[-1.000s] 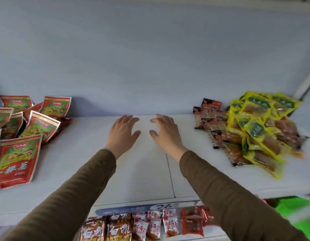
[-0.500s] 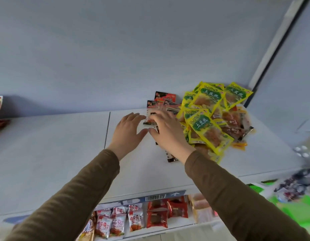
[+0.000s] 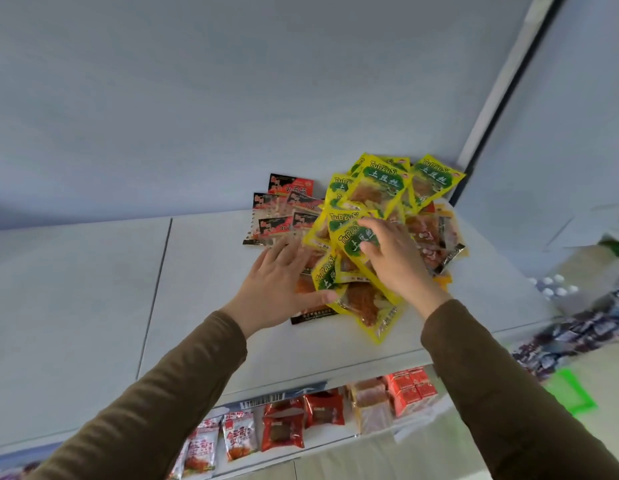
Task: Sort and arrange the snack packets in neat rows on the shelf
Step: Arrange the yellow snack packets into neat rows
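Both arms stretched forward in brown sleeves. Left hand (image 3: 278,289) flat, palm down, fingers straight and close together, thumb poking out to the right. Right hand (image 3: 393,259) palm down too, fingers spread and bent a little at the tips, thumb tucked toward the left hand. Hands near each other, not touching, right fingertips a bit farther forward than left ones.

I'm looking at a shop. A white shelf (image 3: 93,289) carries a barcode price strip (image 3: 263,400) on its front edge. Below it, packaged snacks (image 3: 284,432) sit in rows.
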`<state>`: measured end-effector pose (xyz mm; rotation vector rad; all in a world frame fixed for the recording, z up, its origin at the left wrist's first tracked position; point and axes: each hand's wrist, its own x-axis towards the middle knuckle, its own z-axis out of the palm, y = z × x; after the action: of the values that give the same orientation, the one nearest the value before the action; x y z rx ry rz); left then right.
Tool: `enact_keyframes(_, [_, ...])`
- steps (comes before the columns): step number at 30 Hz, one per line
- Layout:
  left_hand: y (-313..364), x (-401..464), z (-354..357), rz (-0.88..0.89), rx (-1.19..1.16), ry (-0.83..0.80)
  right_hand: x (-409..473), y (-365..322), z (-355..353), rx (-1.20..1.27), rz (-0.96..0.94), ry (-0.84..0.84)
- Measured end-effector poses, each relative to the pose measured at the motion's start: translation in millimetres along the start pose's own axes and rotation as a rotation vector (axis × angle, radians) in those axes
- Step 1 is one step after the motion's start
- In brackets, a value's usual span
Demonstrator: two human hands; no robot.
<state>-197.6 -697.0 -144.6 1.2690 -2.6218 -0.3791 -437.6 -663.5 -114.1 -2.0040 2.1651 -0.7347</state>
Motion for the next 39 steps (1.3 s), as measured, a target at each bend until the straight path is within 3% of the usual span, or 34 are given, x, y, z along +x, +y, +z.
enact_keyframes(5, [20.1,18.9,25.1,-0.082,0.066,0.002,1.3,46.4,-3.8,-0.022,0.087,-0.135])
enact_keyframes(12, [46.3,52.2,28.1,-0.215,0.065,0.389,-3.3,73.5,13.0,0.145,-0.062,-0.01])
enact_keyframes(15, [69.8,71.0,7.3,-0.375,-0.242,0.42,1.2,77.3,16.8,0.266,-0.068,-0.016])
enact_keyframes(20, [88.1,95.3,-11.6,-0.627,-1.024,0.197,5.5,71.1,19.4,0.411,-0.007,-0.065])
enact_keyframes(22, [87.7,96.5,-13.6,-0.598,-1.332,0.149,6.0,68.3,20.4,0.461,0.012,-0.084])
enact_keyframes(24, [89.7,92.2,-9.8,-0.501,-1.457,0.095,7.1,65.3,23.8,0.492,0.022,-0.092])
enact_keyframes(30, [101.4,83.6,12.6,-0.455,-1.527,0.093,3.8,49.5,32.6,0.586,-0.002,-0.01])
enact_keyframes(36, [108.2,104.9,11.1,-0.576,-1.324,0.278,5.6,43.9,35.1,0.675,-0.009,-0.015])
enact_keyframes(39, [101.7,100.0,9.7,-0.635,-1.349,0.365,10.6,47.2,18.1,0.724,-0.04,-0.014])
